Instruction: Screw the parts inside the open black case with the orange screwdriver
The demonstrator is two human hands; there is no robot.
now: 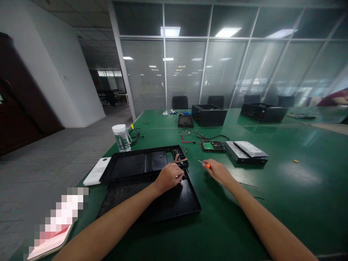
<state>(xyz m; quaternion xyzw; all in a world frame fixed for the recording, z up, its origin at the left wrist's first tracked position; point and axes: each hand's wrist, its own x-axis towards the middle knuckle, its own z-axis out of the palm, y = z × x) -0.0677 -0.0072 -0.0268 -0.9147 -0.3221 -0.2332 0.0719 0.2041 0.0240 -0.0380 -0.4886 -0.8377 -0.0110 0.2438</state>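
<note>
My left hand is closed, its fingers curled together over the right side of a shallow black panel. Whatever sits in those fingertips is too small and dark to make out. Just behind it lies a second black panel, overlapping the first, with striped multicoloured wires at its right corner. My right hand grips a small screwdriver with an orange handle, close above the green table, its thin metal shaft pointing left.
Beyond my right hand lie a hard drive with a green board and a metal drive box topped with papers. A clear bottle stands at the left edge. Black computer cases sit farther back; part of another person shows at far right.
</note>
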